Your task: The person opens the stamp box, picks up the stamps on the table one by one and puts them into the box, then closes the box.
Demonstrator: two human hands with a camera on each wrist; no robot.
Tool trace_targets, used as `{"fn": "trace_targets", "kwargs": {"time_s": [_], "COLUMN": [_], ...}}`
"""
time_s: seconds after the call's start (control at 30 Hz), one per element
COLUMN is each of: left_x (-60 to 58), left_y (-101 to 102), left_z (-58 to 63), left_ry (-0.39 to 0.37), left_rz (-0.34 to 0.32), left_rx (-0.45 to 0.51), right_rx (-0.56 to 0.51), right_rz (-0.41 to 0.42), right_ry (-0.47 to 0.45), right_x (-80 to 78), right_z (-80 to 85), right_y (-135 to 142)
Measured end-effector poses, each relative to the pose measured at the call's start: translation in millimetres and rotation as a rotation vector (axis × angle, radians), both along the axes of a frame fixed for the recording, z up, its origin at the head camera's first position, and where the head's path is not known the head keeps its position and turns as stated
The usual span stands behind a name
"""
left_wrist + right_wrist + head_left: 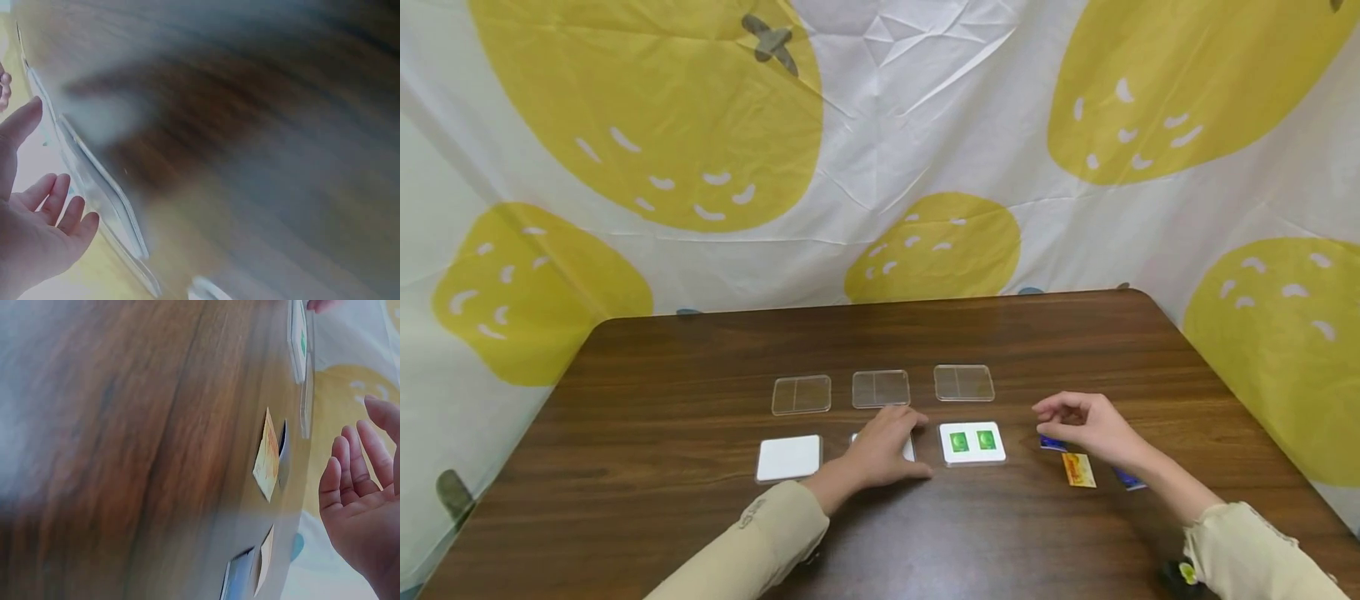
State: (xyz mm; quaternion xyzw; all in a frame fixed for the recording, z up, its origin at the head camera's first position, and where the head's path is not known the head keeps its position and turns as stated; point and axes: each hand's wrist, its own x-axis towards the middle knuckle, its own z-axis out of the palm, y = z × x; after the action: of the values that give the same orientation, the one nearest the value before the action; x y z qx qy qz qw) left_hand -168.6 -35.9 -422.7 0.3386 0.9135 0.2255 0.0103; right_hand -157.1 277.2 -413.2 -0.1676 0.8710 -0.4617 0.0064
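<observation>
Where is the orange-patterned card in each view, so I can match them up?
Head: the orange-patterned card lies right of centre in the lower half, just below the right hand.
Left wrist: I can't see it in this picture.
Right wrist: the orange-patterned card sits right of centre at about mid-height, to the left of the right hand.
Shared landmark: the brown wooden table, visible in all three.
</observation>
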Motion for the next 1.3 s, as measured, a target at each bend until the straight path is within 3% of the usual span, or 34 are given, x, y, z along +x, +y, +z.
{"fn": "trace_targets", "kwargs": {"time_s": [0.37, 0.57, 0.73, 0.87, 1.03, 1.3], "left_x": [3.8, 3.4, 3.9, 4.7, 4.4, 4.9], "left_y": [-42, -63, -75, -81, -83, -83], "left_z": [8.2, 7.6, 4.3, 1.6, -1.1, -1.2], "left_ry": [0.026, 0.015, -0.010, -0.001, 0.000, -0.011], "left_rz": [0.001, 0.036, 0.072, 0.082, 0.082, 0.083], "left_rx": [0.035, -0.010, -0.037, -0.058, -0.068, -0.068], "right_rx": [0.018, 0.003, 0.000, -0.020, -0.023, 0.002], "right_rz": [-0.066, -0.109, -0.105, -0.110, -0.134, -0.181], "right_ry": [0.008, -0.017, 0.016, 0.022, -0.043, -0.067], "right_x": [10.2, 16.6, 21.0, 24.0, 26.4, 20.8], "right_z": [3.4, 4.7, 3.2, -0.2, -4.7, -11.3], "right_y": [17, 28, 40, 50, 65, 87]}}
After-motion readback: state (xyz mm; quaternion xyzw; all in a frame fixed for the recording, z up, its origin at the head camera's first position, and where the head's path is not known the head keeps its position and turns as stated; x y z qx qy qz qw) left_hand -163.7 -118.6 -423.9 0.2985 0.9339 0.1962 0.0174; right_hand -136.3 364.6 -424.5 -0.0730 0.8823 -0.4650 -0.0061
